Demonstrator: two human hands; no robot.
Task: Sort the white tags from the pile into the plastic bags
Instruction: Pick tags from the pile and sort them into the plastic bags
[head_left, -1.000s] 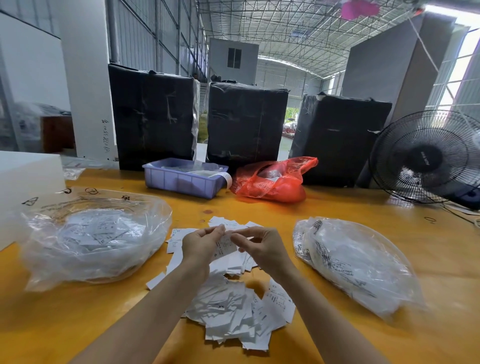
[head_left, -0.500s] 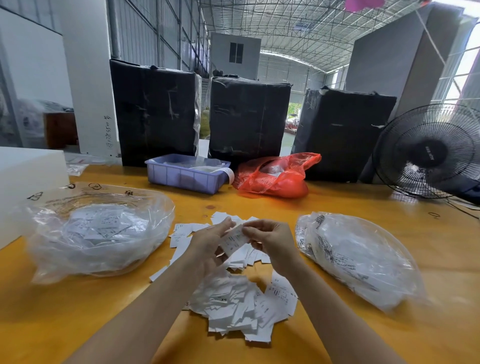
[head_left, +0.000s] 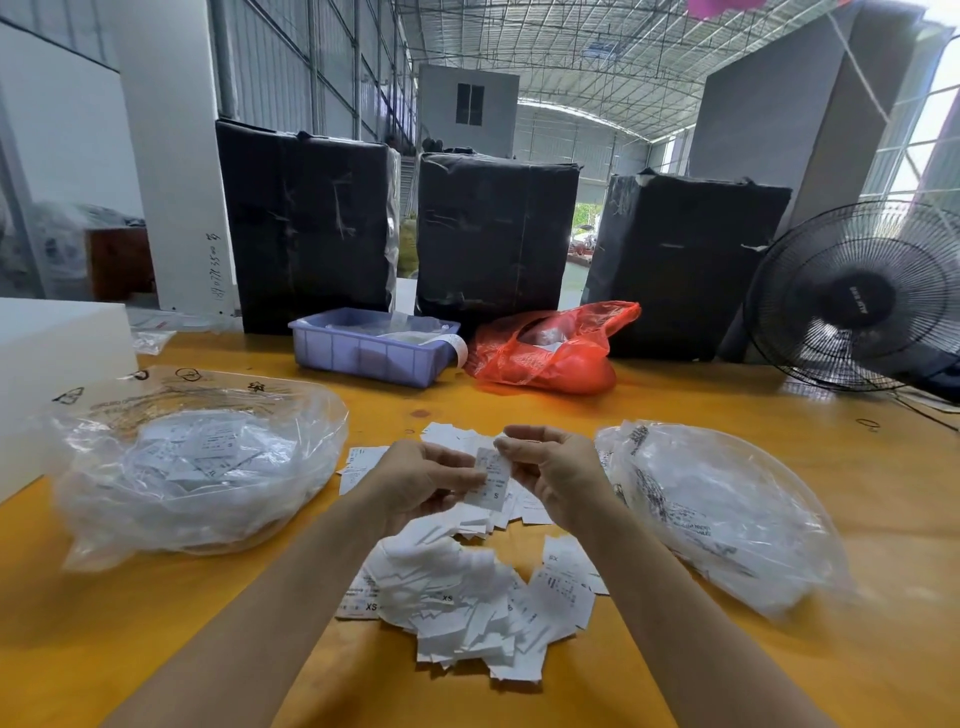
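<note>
Table (head_left: 779, 649): yellow-orange wooden top; carries everything listed below.
Wrapped bales (head_left: 496, 234): three black plastic-wrapped blocks upright along the far edge of the table.
Fan (head_left: 857, 299): black cage fan at far right, facing the table.
Left plastic bag (head_left: 197, 462): clear, mouth open, white tags visible inside; lies left of the pile, apart from it.
Right plastic bag (head_left: 727, 514): clear with black print, lies on its side right of the pile, tags inside; its near edge is just beside the right hand.
Pile of white tags (head_left: 467, 597): loose heap at centre between the two bags, under and in front of both hands; prints "XS" and "S" legible on some.
Red bag (head_left: 550, 348): crumpled red plastic, far centre, just beside the crate.
Crate (head_left: 363, 353): shallow blue-violet plastic bin with clear packets inside.
Left hand (head_left: 421, 480): raised above the pile, fingers curled, thumb and fingertips pinching the lower left of the held tag.
Right hand (head_left: 556, 475): raised opposite, thumb and index pinching the tag's upper edge.
Held tag (head_left: 491, 475): single white tag, upright between both hands, marked "S".
</note>
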